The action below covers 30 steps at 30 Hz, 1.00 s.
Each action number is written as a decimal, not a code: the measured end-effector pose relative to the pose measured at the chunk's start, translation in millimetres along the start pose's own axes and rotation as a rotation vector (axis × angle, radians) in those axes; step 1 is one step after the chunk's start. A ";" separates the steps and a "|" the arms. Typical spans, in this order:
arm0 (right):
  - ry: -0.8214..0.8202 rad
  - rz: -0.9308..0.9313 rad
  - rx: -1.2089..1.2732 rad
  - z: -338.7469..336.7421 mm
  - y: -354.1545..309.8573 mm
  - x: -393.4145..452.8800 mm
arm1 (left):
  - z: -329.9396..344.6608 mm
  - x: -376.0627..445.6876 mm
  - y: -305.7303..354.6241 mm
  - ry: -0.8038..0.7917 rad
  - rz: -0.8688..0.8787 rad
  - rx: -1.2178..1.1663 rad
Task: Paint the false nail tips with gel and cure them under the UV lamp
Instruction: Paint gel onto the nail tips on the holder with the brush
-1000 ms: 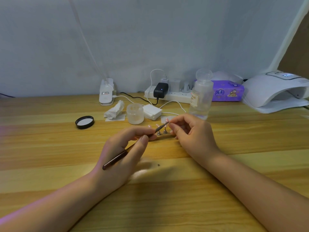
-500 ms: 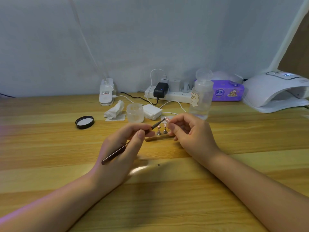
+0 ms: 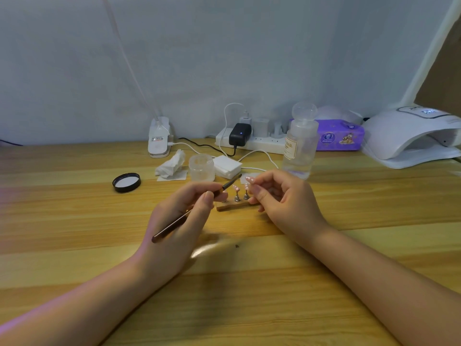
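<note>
- Two hands work over one small wooden stand (image 3: 230,206); the black lid (image 3: 126,182) and open gel jar (image 3: 201,167) sit to the left.
- The left hand (image 3: 179,221) pinches the brush (image 3: 193,211) like a pen, bristles raised beside the nail tips (image 3: 236,188); short, light strokes should keep gel off the pegs.
- The right hand (image 3: 282,198) pinches one tip (image 3: 249,180) just above the stand; bracing it would help.
- The UV lamp (image 3: 409,136) waits far right.

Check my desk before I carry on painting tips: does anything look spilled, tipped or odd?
No spill shows. The small jar stands open, its black lid lying apart to the left, and a crumpled tissue sits beside it.
</note>
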State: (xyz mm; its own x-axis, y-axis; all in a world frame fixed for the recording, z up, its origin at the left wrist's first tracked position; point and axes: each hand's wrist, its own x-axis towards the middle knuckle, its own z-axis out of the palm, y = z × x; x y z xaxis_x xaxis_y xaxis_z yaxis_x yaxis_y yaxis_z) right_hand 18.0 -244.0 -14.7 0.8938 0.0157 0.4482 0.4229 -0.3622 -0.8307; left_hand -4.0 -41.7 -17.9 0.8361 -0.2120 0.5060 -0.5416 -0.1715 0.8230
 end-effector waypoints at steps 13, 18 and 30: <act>0.009 -0.026 -0.010 -0.3 1.3 -0.3 | 0.6 -1.7 3.7 -0.108 0.029 -0.034; 0.012 -0.009 0.007 0.3 1.3 0.2 | -0.6 0.2 0.1 -0.037 0.011 -0.050; 0.168 0.037 -0.085 -9.1 3.4 6.4 | -1.6 0.3 -4.1 0.009 0.008 0.035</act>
State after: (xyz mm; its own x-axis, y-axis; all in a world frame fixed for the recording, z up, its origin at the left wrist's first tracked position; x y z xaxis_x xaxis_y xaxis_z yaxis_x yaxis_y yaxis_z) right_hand 23.9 -253.6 -11.7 0.8681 -0.1523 0.4725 0.3695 -0.4374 -0.8198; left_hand -1.4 -39.5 -20.7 0.8322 -0.2046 0.5154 -0.5512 -0.2035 0.8092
